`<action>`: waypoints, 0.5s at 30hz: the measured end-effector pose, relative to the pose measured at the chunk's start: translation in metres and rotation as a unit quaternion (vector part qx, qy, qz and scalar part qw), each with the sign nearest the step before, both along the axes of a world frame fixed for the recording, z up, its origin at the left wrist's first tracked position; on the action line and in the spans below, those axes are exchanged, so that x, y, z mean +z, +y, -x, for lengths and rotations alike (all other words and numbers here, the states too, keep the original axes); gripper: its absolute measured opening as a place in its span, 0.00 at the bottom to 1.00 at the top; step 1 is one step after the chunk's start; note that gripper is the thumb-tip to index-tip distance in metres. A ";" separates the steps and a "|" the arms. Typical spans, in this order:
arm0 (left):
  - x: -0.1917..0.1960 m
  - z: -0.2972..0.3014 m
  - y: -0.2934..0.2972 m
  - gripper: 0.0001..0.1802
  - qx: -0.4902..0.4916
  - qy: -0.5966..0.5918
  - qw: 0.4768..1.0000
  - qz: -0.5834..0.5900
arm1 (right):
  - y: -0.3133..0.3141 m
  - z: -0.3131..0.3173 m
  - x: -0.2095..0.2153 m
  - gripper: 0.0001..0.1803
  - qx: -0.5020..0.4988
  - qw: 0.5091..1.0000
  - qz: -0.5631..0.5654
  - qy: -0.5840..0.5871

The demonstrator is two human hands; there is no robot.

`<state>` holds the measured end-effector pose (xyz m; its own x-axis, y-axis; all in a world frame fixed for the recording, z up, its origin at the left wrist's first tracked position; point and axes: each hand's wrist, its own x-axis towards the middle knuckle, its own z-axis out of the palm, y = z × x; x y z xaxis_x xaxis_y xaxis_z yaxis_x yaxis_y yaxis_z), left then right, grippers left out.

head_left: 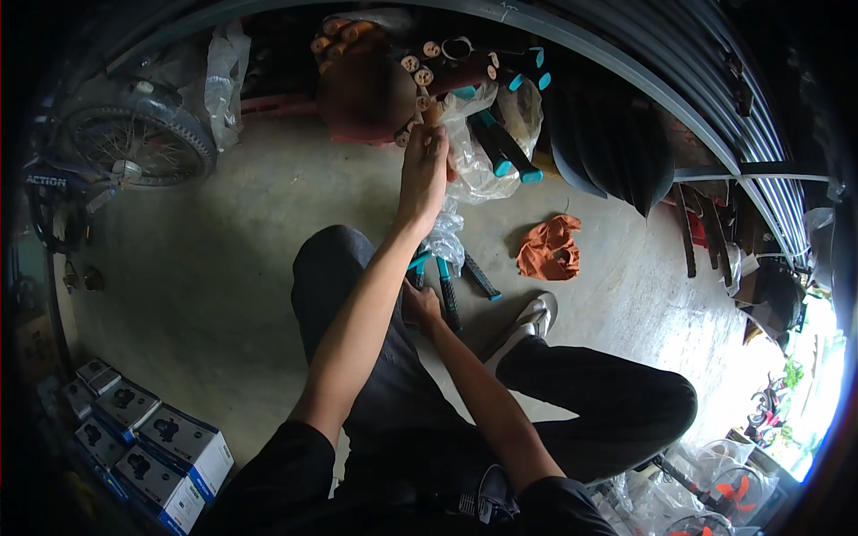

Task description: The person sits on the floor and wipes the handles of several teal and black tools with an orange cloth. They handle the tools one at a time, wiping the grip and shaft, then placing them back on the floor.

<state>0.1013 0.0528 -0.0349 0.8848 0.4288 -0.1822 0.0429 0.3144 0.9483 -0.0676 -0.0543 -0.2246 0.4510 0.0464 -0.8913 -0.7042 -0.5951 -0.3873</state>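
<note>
My left hand [424, 170] reaches forward beside a clear plastic bag [487, 183]. Its fingers are closed near the round end of a wooden handle; what they hold is hidden. Black-and-teal handles [509, 147] stick out of that bag. Lower down, my right hand [420, 305] is closed around the black grip of a teal-and-black tool handle [417, 265], partly hidden by my left forearm. Beside it lie a teal-and-black handle [448, 295] and a black handle with a blue end [483, 275]. Crumpled clear plastic [445, 239] covers their upper ends.
Several wooden handles [423, 78] are stacked ahead, beside a dark round shape [366, 94]. An orange cloth [550, 248] lies on the concrete floor. Black blades [617, 147] hang at right. A bicycle wheel [125, 168] stands far left; boxes [156, 473] sit near left.
</note>
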 end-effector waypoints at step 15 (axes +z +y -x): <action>-0.016 0.017 0.014 0.16 -0.022 0.045 0.998 -0.039 | -0.022 0.011 0.053 0.23 -0.129 0.986 -0.072 -0.070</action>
<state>0.0841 0.0668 -0.0504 0.8849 0.4049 -0.2303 0.1420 0.2365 0.9612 -0.0782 -0.0759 -0.1720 0.5827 0.0357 -0.8119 -0.7588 -0.3340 -0.5592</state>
